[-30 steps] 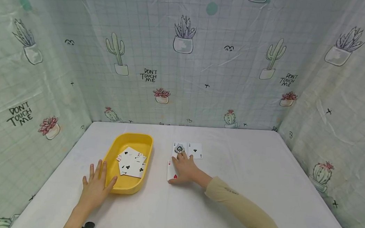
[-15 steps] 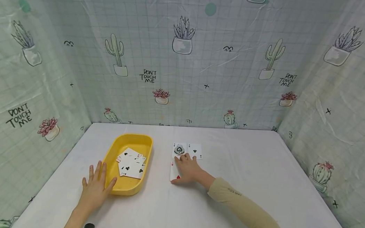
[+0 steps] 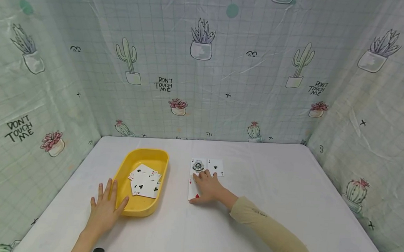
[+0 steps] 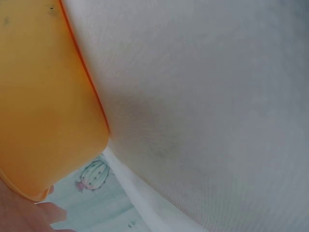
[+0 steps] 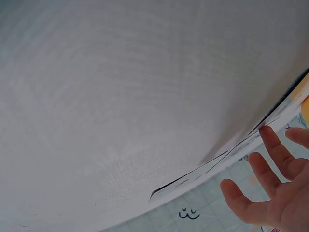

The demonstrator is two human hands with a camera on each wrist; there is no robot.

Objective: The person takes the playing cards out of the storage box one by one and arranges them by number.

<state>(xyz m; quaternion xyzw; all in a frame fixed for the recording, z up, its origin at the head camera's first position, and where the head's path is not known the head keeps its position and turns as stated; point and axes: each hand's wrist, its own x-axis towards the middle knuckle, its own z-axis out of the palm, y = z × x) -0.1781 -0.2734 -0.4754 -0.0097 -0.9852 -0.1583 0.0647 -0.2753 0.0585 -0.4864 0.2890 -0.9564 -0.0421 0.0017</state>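
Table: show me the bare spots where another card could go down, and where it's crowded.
Free: the table right of the ace of clubs, the near strip in front of both hands, and the back strip behind the yellow tray. Crowded: the tray's card pile, and around the right hand on the heart card below the ace of spades.

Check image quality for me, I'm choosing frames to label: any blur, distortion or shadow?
Head view: sharp, evenly lit, wide-angle bending at the edges; card faces readable. Left wrist view: yellow tray close and soft, faint shadow beside it. Right wrist view: mostly featureless white table, right hand at the corner.
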